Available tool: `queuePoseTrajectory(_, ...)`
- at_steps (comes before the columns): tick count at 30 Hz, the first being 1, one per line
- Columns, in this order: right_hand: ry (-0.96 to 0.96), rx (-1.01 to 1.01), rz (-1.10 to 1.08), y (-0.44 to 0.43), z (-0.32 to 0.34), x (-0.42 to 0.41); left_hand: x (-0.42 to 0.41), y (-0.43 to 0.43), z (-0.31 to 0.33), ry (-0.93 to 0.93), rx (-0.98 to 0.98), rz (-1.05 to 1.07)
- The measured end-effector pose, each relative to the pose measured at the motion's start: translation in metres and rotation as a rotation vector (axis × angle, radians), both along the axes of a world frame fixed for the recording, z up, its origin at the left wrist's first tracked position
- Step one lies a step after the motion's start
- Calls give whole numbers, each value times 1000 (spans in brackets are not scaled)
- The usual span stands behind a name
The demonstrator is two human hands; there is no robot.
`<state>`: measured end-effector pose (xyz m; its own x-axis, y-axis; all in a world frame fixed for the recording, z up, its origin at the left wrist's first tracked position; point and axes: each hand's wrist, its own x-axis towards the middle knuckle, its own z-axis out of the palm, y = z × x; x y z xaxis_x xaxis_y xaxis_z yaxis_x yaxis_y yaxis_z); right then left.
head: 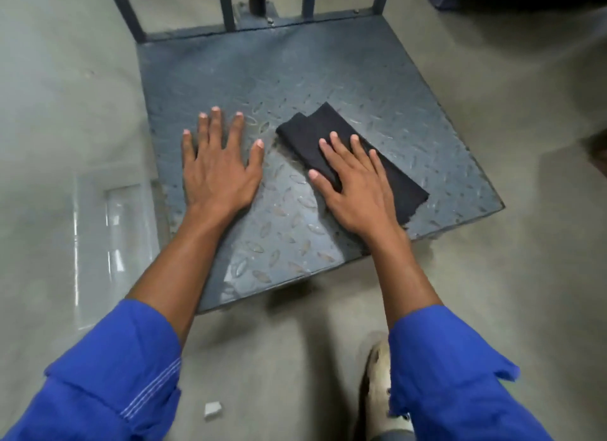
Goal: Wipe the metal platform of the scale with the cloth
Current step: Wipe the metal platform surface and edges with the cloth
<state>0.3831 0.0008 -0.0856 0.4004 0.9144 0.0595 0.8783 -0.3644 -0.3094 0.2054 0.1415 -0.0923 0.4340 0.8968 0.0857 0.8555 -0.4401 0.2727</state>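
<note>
Blue sleeves (pixel 108 371) are reaching forward; left hand (pixel 219 165) is lying flat, fingers spread, on the platform (pixel 295 73), right hand (pixel 356 184) is pressing flat, ungripping, on the cloth (pixel 307 133).

Black cloth (pixel 353 151); blue-grey diamond-tread platform (pixel 295 73); blue sleeves (pixel 108 385).

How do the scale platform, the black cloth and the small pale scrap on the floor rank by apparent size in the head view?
1. Scale platform
2. Black cloth, partly under the right hand
3. Floor scrap, smallest despite being nearer the camera
</note>
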Motion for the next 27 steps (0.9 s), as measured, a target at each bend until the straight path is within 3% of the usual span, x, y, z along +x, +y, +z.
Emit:
queuePoseTrajectory(3,42,50,-37,25,-5,20,-17,2,0,6,-23,20)
queuePoseTrajectory(8,168,93,-516,50,15,71,-27,3,1,19,-26,8)
queuePoseTrajectory(10,184,69,-346,58,18,33,-28,3,0,18,-17,13)
queuePoseTrajectory(12,88,18,-9,67,9,-21,-26,2,0,5,-22,15)
queuePoseTrajectory(14,20,9,142,77,0,-58,-29,5,-1,-24,-16,41)
queuePoseTrajectory(20,112,24,85,58,-9,-83,-70,39,-5,-44,-72,48)
queuePoseTrajectory(24,72,-10,11,31,-10,-104,-73,43,-5,-19,-85,26)
queuePoseTrajectory(27,25,-71,-97,39,-8,-70,-69,34,-3,0,-83,44)
